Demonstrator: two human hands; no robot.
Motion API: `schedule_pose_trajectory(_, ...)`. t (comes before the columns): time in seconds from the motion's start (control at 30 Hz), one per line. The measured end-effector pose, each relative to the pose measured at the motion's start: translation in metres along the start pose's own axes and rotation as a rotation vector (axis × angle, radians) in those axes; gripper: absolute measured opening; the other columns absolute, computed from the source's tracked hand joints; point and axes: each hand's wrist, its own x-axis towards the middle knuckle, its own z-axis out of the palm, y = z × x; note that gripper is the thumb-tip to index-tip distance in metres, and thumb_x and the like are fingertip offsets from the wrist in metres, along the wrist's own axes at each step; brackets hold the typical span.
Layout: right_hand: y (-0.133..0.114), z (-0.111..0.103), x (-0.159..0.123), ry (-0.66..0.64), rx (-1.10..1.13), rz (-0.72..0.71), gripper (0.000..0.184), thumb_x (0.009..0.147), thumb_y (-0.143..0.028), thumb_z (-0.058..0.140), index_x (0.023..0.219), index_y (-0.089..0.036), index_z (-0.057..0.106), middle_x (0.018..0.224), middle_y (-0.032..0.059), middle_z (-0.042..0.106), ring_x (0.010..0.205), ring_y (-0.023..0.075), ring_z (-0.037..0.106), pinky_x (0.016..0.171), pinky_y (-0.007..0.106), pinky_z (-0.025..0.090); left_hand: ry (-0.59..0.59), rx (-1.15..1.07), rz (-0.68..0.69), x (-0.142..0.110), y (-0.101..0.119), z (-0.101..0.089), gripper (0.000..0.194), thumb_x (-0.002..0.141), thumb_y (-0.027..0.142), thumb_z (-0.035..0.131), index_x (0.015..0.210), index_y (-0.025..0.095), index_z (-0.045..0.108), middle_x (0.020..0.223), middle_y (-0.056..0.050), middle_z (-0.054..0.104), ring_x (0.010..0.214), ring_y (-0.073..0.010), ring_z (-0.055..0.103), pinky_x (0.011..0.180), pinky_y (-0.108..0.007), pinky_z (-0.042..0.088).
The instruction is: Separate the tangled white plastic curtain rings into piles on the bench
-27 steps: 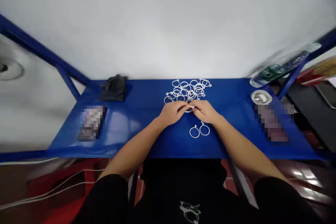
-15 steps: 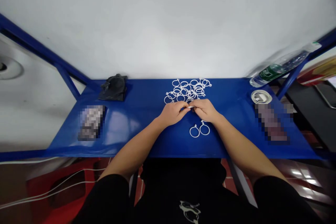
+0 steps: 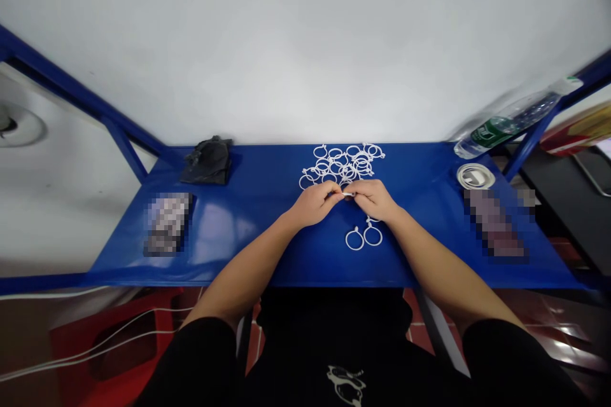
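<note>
My left hand (image 3: 316,204) and my right hand (image 3: 375,199) meet at the middle of the blue table (image 3: 267,248), fingertips pinched together on one white plastic ring (image 3: 347,194). Just behind the hands lies a pile of several white rings (image 3: 344,163). Two more white rings (image 3: 363,237) lie side by side in front of my right hand, close to its wrist. Most of the held ring is hidden by my fingers.
A dark crumpled bag (image 3: 207,159) sits at the back left. A clear water bottle (image 3: 513,117) lies at the back right beside a white coiled cable (image 3: 475,175). Blurred patches cover one item at the left (image 3: 167,222) and one at the right (image 3: 496,222).
Both hands stay pinched on the ring at the same spot, with only slight finger movement. The piles of rings have not moved.
</note>
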Motion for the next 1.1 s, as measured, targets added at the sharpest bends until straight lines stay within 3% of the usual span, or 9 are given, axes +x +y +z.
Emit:
schedule_pose_trajectory(0.17, -0.002, 0.005, -0.003, 0.115, -0.066, 0.057, 0.035, 0.086, -0.012, 0.052, 0.104, -0.024, 0.079, 0.094, 0.0004, 0.083, 0.082, 0.0173, 0.078, 0.079, 0.03, 0.061, 0.138, -0.133, 0.041, 0.003, -0.012, 0.001, 0.019, 0.102, 0.038, 0.063, 0.106, 0.02, 0.068, 0.097, -0.003, 0.073, 0.066, -0.0099, 0.06, 0.067, -0.025, 0.05)
schedule_pose_trajectory(0.27, 0.002, 0.004, -0.003, 0.259, -0.197, 0.136, 0.034, 0.092, -0.015, 0.056, 0.114, -0.025, 0.078, 0.105, 0.0035, 0.083, 0.094, 0.0219, 0.078, 0.087, 0.038, 0.063, 0.314, -0.085, 0.092, 0.002, -0.015, 0.003, 0.024, 0.099, 0.038, 0.068, 0.116, 0.02, 0.068, 0.115, -0.006, 0.071, 0.059, -0.0061, 0.054, 0.065, -0.026, 0.052)
schedule_pose_trajectory(0.33, 0.005, 0.002, -0.003, 0.33, -0.277, 0.174, 0.033, 0.094, -0.018, 0.058, 0.12, -0.026, 0.077, 0.114, 0.0062, 0.081, 0.104, 0.0254, 0.077, 0.093, 0.044, 0.062, 0.332, -0.02, 0.164, 0.0, -0.011, 0.003, 0.02, 0.101, 0.036, 0.066, 0.114, 0.021, 0.069, 0.111, -0.005, 0.072, 0.058, -0.0068, 0.054, 0.067, -0.028, 0.054)
schedule_pose_trajectory(0.4, 0.009, -0.001, -0.002, 0.37, -0.3, 0.2, 0.031, 0.095, -0.021, 0.061, 0.122, -0.025, 0.076, 0.122, 0.0087, 0.078, 0.107, 0.0267, 0.075, 0.093, 0.047, 0.062, 0.244, 0.041, 0.245, -0.003, -0.004, 0.003, 0.018, 0.102, 0.036, 0.065, 0.11, 0.021, 0.071, 0.105, -0.005, 0.073, 0.067, -0.0102, 0.061, 0.072, -0.029, 0.056)
schedule_pose_trajectory(0.53, 0.01, -0.003, -0.002, 0.422, -0.253, 0.239, 0.025, 0.098, -0.024, 0.061, 0.117, -0.025, 0.075, 0.121, 0.009, 0.074, 0.089, 0.0217, 0.072, 0.074, 0.039, 0.064, -0.105, 0.103, 0.347, -0.011, 0.012, 0.01, 0.037, 0.095, 0.053, 0.075, 0.115, 0.022, 0.073, 0.116, -0.007, 0.073, 0.095, -0.0184, 0.072, 0.084, -0.031, 0.058)
schedule_pose_trajectory(0.67, 0.007, -0.002, -0.002, 0.389, -0.216, 0.211, 0.021, 0.1, -0.026, 0.06, 0.114, -0.025, 0.075, 0.116, 0.0083, 0.074, 0.079, 0.0188, 0.069, 0.069, 0.036, 0.061, -0.374, 0.193, 0.329, -0.014, 0.015, 0.019, 0.047, 0.083, 0.063, 0.084, 0.107, 0.023, 0.076, 0.127, -0.007, 0.069, 0.097, -0.0208, 0.072, 0.083, -0.032, 0.058)
schedule_pose_trajectory(0.87, 0.006, 0.002, -0.001, 0.326, -0.174, 0.19, 0.021, 0.1, -0.025, 0.059, 0.113, -0.026, 0.076, 0.115, 0.0089, 0.074, 0.089, 0.0222, 0.071, 0.073, 0.039, 0.062, -0.365, 0.297, 0.222, -0.01, 0.006, 0.013, 0.016, 0.099, 0.037, 0.072, 0.096, 0.022, 0.076, 0.118, -0.004, 0.072, 0.096, -0.0186, 0.072, 0.081, -0.03, 0.056)
schedule_pose_trajectory(1.0, 0.009, 0.003, -0.002, 0.318, -0.17, 0.184, 0.021, 0.1, -0.025, 0.059, 0.113, -0.025, 0.076, 0.113, 0.009, 0.075, 0.095, 0.0236, 0.071, 0.076, 0.039, 0.062, -0.299, 0.284, 0.224, -0.01, 0.009, 0.014, 0.033, 0.098, 0.048, 0.072, 0.119, 0.023, 0.073, 0.12, -0.006, 0.071, 0.101, -0.0211, 0.072, 0.084, -0.033, 0.058)
schedule_pose_trajectory(1.1, 0.01, 0.003, -0.002, 0.319, -0.161, 0.172, 0.021, 0.101, -0.025, 0.059, 0.112, -0.025, 0.076, 0.112, 0.0092, 0.075, 0.095, 0.0235, 0.071, 0.077, 0.039, 0.062, -0.334, 0.281, 0.276, -0.012, 0.013, 0.02, 0.036, 0.097, 0.054, 0.072, 0.116, 0.024, 0.075, 0.123, -0.006, 0.07, 0.094, -0.0192, 0.071, 0.082, -0.033, 0.057)
